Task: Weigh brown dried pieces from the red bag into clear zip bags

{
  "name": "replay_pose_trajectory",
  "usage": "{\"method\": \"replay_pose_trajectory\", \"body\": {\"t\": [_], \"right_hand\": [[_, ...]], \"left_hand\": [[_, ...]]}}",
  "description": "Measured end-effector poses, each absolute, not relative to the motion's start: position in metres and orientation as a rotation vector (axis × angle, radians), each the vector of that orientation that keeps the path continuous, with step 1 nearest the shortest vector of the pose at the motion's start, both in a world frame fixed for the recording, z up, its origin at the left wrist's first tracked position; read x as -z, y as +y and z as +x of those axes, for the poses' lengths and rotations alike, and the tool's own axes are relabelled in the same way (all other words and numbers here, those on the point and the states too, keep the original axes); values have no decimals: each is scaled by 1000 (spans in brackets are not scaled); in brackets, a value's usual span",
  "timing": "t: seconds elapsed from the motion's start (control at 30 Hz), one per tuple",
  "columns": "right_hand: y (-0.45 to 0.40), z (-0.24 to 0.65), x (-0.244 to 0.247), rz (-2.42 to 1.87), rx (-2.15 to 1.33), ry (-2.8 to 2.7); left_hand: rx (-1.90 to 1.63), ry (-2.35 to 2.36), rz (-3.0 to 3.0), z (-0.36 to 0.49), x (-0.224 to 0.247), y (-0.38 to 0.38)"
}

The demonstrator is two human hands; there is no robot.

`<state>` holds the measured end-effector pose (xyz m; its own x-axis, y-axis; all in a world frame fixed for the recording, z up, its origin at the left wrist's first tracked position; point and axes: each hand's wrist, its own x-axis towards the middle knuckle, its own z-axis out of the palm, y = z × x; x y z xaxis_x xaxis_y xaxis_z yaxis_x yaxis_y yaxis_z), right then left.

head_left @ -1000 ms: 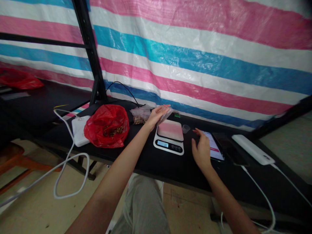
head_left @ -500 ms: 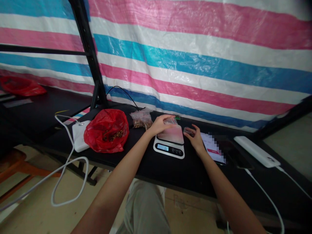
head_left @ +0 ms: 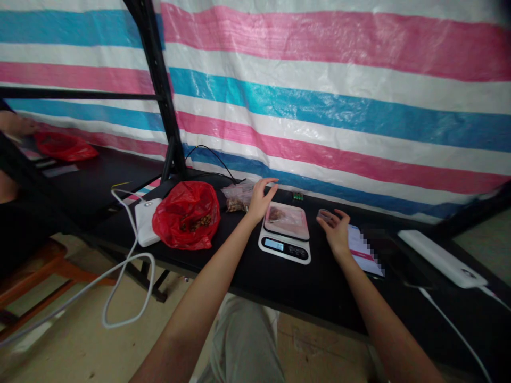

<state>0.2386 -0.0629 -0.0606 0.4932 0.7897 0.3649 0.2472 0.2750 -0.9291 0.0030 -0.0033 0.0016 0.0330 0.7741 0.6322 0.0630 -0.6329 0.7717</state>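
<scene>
A white kitchen scale (head_left: 284,250) with a lit display stands in front of me. On its shiny plate lies a small clear bag (head_left: 275,214) with something brownish in it. My left hand (head_left: 261,201) is just beyond the plate's left edge, fingers apart, holding nothing. To the right of the scale, my right hand (head_left: 336,231) has its fingers around a small clear plastic cup (head_left: 325,215). Left of the scale are a clear zip bag of brown nuts or seeds (head_left: 236,204) and an open red plastic bag (head_left: 186,199) with similar pieces inside.
A phone or tablet with a lit screen (head_left: 362,247), a dark phone (head_left: 411,266) and a white power bank (head_left: 441,258) lie at right. Another white block with a cable (head_left: 146,229) sits at left. A small green item (head_left: 297,196) lies behind the scale. Another person's hand (head_left: 18,125) shows far left.
My left hand has let go of the clear bag, which now lies on the scale plate, and has drawn back to the left. The view has shifted slightly left.
</scene>
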Motion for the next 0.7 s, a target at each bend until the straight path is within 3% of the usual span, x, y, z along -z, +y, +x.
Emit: {"method": "replay_pose_trajectory", "body": {"t": [0.2, 0.4, 0.57, 0.7], "right_hand": [[-68, 230, 47, -1211, -448, -1143], [-82, 195, 23, -1222, -257, -1407], [-87, 99, -3, -1090, -215, -1846], [-75, 11, -11, -971, -263, -2255]], "left_hand": [[-1844, 979, 1705, -46, -10, -77], [-1897, 1379, 1392, -145, 27, -175], [-1977, 1280, 632, -187, 58, -192], [-1842, 1133, 322, -187, 52, -190]]}}
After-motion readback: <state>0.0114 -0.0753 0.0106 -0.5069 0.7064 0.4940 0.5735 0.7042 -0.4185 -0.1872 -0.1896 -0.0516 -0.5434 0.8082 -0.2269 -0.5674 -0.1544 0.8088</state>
